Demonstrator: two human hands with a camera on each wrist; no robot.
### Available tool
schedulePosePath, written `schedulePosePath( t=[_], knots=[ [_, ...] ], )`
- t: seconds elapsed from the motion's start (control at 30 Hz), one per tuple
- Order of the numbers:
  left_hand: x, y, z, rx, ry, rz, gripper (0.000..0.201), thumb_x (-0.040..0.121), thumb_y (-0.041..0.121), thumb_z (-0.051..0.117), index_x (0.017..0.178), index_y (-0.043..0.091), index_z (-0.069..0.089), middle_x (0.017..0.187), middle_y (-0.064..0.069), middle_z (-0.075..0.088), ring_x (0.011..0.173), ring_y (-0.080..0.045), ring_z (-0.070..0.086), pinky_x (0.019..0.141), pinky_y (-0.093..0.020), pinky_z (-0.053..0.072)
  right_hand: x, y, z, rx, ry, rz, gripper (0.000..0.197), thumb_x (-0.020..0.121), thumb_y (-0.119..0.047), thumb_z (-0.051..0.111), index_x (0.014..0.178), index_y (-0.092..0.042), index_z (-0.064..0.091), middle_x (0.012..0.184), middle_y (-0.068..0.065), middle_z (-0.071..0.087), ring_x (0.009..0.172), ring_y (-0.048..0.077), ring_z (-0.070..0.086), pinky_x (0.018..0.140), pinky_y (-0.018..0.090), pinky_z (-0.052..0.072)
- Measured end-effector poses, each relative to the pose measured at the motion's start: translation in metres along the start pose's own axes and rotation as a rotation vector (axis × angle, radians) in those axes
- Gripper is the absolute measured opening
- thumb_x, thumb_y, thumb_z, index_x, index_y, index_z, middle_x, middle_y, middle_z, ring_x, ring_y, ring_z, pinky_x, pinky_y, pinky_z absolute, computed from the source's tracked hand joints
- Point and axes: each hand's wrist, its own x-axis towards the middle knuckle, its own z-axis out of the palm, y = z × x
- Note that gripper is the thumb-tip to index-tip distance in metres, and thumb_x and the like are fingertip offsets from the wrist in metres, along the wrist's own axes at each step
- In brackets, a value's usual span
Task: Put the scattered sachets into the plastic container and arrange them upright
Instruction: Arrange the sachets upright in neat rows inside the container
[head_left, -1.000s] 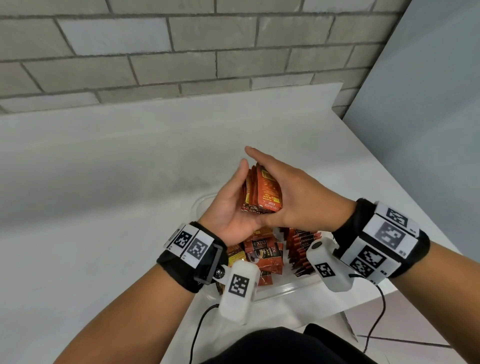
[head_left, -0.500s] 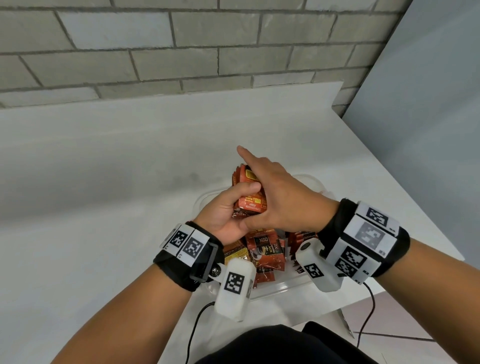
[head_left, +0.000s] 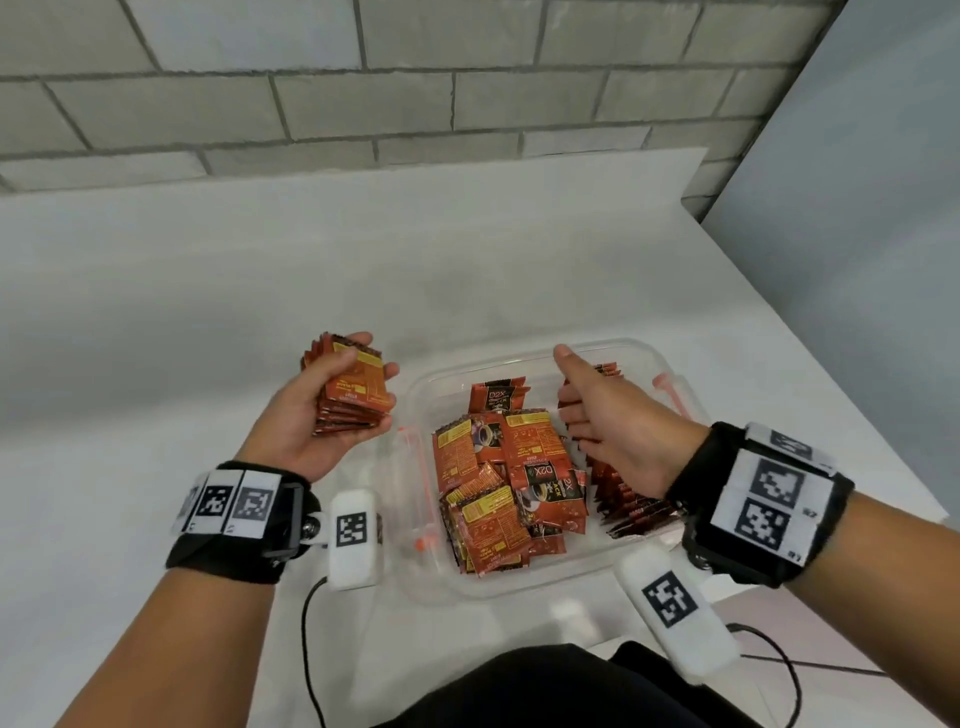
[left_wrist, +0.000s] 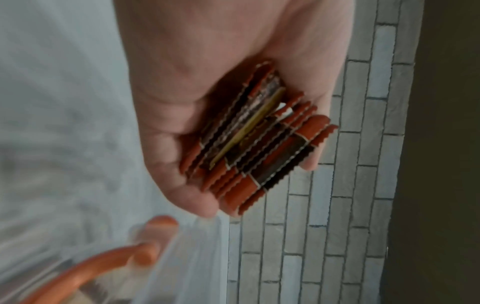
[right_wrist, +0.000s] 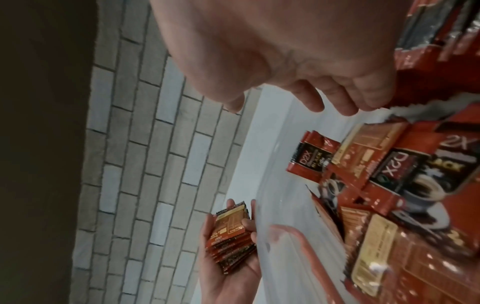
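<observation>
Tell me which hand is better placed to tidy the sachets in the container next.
Probably the right hand: it is empty and open over the container, beside the upright row. The left hand holds a stack outside it.

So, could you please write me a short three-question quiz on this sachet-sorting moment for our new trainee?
1. True or false: the left hand grips a stack of sachets held outside the plastic container.
2. Multiple choice: the right hand is
A) gripping a sachet
B) open, held over the container by the upright row of sachets
C) resting flat on the table
3. Fill in: the loose sachets in the middle of the container lie mostly ____ rather than upright.

Key: 1 true; 2 B; 3 flat.
</observation>
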Motion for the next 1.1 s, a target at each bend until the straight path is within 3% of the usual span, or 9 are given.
schedulePosePath(
  t=[0.13,0.23,0.33,0.4,0.6,0.73,0.9,1.0,1.1],
  knots=[
    [0.000,-0.007,0.002,0.000,-0.022,-0.048,0.044,0.065,0.037,0.078,0.105,0.024,0.066,0.112,-0.018,0.067,0.068,-0.021,0.066,0.058,-0.031,0.055,0.005,0.002,0.015,-0.029,-0.007,0.056,0.090,0.085,-0.074,0.034,0.152,-0.018,0.013,0.158,0.007,0.016,0.145,0.026,0.019,0.117,0.050,0.017],
    [0.002,-0.004,0.000,0.001,-0.036,-0.054,0.044,0.064,0.038,0.079,0.105,0.023,0.067,0.115,-0.021,0.065,0.067,-0.022,0.066,0.057,-0.032,0.055,0.006,0.001,0.025,-0.097,0.009,0.084,0.086,0.089,-0.072,0.027,0.152,-0.017,0.008,0.159,0.005,0.014,0.145,0.026,0.016,0.117,0.047,0.013],
    [0.005,-0.002,-0.003,0.014,-0.066,-0.073,0.067,0.041,0.041,0.092,0.102,0.024,0.070,0.115,-0.021,0.066,0.069,-0.023,0.067,0.059,-0.033,0.056,0.012,0.001,0.029,-0.137,0.033,0.125,0.088,0.089,-0.072,0.027,0.152,-0.015,0.003,0.159,0.006,0.012,0.145,0.029,0.015,0.115,0.048,0.014],
    [0.007,-0.002,-0.003,0.012,-0.078,-0.079,0.070,0.038,0.041,0.094,0.102,0.024,0.070,0.116,-0.021,0.065,0.069,-0.023,0.067,0.060,-0.033,0.056,0.013,0.002,0.034,-0.140,0.013,0.136,0.092,0.086,-0.074,0.029,0.153,-0.017,0.004,0.159,0.005,0.013,0.145,0.029,0.015,0.115,0.049,0.013],
    [0.007,-0.002,-0.003,0.013,-0.091,-0.092,0.061,0.049,0.038,0.091,0.104,0.025,0.068,0.116,-0.021,0.066,0.071,-0.023,0.067,0.061,-0.033,0.055,0.013,0.003,0.039,-0.120,-0.089,0.088,0.096,0.071,-0.084,0.041,0.146,-0.025,0.033,0.150,0.001,0.039,0.138,0.024,0.033,0.116,0.052,0.018],
    [0.006,0.002,0.002,0.069,-0.054,-0.100,0.028,0.079,0.031,0.064,0.106,0.025,0.065,0.114,-0.019,0.067,0.070,-0.022,0.067,0.064,-0.032,0.055,0.014,-0.001,0.029,-0.126,-0.020,0.089,0.080,0.087,-0.072,0.035,0.150,-0.024,0.024,0.156,0.005,0.026,0.143,0.026,0.024,0.117,0.051,0.016],
    [0.005,0.004,0.006,0.119,-0.050,-0.103,0.024,0.083,0.031,0.056,0.105,0.026,0.064,0.110,-0.016,0.069,0.070,-0.021,0.066,0.063,-0.030,0.055,0.013,0.003,0.034,-0.249,-0.034,0.193,0.088,0.084,-0.077,0.030,0.152,-0.021,0.018,0.158,0.007,0.019,0.144,0.034,0.016,0.112,0.061,0.015],
    [0.005,0.004,0.006,0.121,-0.048,-0.106,0.027,0.081,0.031,0.057,0.106,0.025,0.063,0.109,-0.015,0.069,0.069,-0.020,0.066,0.063,-0.029,0.055,0.016,0.003,0.034,-0.265,-0.057,0.198,0.089,0.081,-0.079,0.033,0.148,-0.020,0.030,0.153,0.008,0.031,0.141,0.033,0.025,0.112,0.059,0.020],
    [0.005,0.004,0.005,0.120,-0.045,-0.105,0.028,0.079,0.032,0.057,0.106,0.025,0.063,0.108,-0.015,0.069,0.069,-0.020,0.066,0.063,-0.029,0.055,0.012,0.000,0.031,-0.231,-0.079,0.164,0.071,0.086,-0.071,0.037,0.134,-0.020,0.051,0.115,0.002,0.063,0.099,0.018,0.057,0.089,0.037,0.044]
  ],
)
